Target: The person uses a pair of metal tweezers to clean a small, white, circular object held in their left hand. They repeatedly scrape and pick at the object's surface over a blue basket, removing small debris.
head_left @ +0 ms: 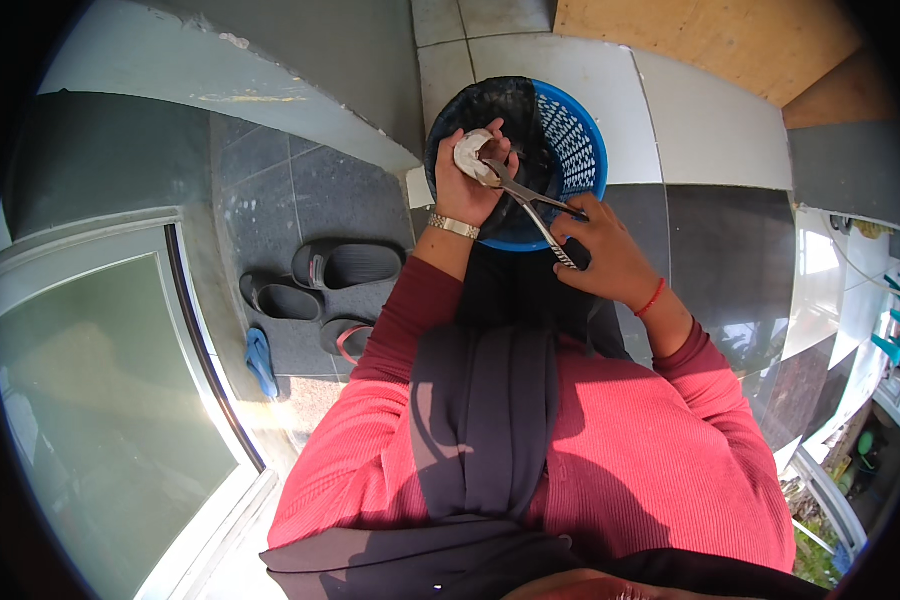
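Over the blue basket [580, 150], left hand [467, 180] grips a white lump [469, 152]; right hand [602, 250] clamps scissors [530, 205]; blade tips hidden.

A tiled floor [710, 130] of pale and dark grey squares carries everything, with a bare wooden panel [710, 35] laid at its far edge. A blue perforated plastic basket [578, 150] lined with a black bag [500, 110] stands on the tiles. To the left, on the darker tiles, lie dark slide sandals [345, 262], a further pair [280, 298] beside them, and one blue flip-flop [260, 362] near the glass door frame
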Demonstrator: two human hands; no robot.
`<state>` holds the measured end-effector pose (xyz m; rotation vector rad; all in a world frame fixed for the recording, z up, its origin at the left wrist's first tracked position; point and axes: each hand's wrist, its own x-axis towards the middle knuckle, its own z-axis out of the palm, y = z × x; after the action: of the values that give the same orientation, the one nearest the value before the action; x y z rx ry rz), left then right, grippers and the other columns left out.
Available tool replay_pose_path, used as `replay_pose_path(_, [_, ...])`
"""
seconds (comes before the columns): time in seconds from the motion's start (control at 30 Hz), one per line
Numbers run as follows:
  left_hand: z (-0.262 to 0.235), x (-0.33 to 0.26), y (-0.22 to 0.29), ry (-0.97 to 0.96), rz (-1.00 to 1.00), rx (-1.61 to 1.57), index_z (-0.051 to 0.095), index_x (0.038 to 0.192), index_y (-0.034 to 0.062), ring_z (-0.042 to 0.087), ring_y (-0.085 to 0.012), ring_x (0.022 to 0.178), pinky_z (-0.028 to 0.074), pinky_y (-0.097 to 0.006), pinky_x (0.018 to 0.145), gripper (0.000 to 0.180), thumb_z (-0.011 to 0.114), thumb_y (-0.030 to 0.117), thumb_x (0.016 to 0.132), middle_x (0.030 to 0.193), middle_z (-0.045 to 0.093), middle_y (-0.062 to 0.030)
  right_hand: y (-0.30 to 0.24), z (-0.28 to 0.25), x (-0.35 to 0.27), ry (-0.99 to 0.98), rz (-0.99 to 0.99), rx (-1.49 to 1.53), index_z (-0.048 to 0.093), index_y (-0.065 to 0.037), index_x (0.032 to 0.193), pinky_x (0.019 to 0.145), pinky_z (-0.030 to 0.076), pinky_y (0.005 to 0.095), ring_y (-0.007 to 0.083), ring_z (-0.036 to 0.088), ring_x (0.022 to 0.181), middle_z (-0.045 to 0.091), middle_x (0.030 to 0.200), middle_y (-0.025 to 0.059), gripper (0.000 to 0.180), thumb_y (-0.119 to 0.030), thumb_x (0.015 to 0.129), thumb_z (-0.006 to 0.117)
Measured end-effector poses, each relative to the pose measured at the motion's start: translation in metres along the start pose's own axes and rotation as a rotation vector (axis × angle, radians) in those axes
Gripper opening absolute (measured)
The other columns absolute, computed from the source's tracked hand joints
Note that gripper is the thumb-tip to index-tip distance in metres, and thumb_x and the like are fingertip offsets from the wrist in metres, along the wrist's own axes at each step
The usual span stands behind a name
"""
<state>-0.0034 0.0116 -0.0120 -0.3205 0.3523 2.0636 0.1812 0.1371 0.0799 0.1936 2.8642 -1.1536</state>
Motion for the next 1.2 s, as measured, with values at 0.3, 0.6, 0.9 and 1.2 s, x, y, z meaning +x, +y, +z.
replay_pose_path(0.3, [0.002,-0.001,0.000,-0.034,-0.021,0.080,0.052,0.123,-0.0007,0.063,-0.0165,0.084,0.049,-0.034,0.079,0.052,0.048,0.037,0.088,0.093,0.065,-0.0038,-0.004,-0.009,-0.003,0.021,-0.051,-0.216,0.059,-0.015,0.102,0.081,0.044,0.0422,0.0315,0.051,0.100,0.050,0.115,0.0092,0.035,-0.018,0.068,0.066])
replay_pose_path(0.6, [-0.003,-0.002,-0.002,0.054,0.072,0.286,0.051,0.126,-0.0005,0.060,-0.0150,0.078,0.047,-0.032,0.072,0.053,0.046,0.037,0.089,0.093,0.064,-0.0027,-0.015,-0.016,-0.003,0.037,-0.060,-0.488,0.054,-0.019,0.115,0.080,0.040,0.0463,0.0319,0.049,0.106,0.049,0.127,0.0132,0.039,-0.020,0.077,0.060])
replay_pose_path(0.9, [-0.004,-0.002,-0.003,0.161,0.136,0.381,0.055,0.121,0.0005,0.058,-0.0161,0.071,0.046,-0.030,0.064,0.047,0.048,0.034,0.089,0.091,0.062,-0.0028,-0.014,-0.022,0.000,-0.044,-0.032,-0.497,0.052,-0.020,0.118,0.079,0.038,0.0478,0.0323,0.048,0.106,0.048,0.126,0.0147,0.043,-0.019,0.076,0.058])
replay_pose_path(1.2, [-0.007,-0.001,-0.006,0.199,0.227,0.449,0.055,0.119,-0.0003,0.058,-0.0164,0.071,0.047,-0.030,0.063,0.044,0.047,0.032,0.090,0.095,0.060,-0.0057,-0.011,-0.024,0.007,-0.026,-0.090,-0.600,0.053,-0.023,0.118,0.076,0.043,0.0515,0.0327,0.054,0.100,0.051,0.123,0.0150,0.041,-0.021,0.077,0.059])
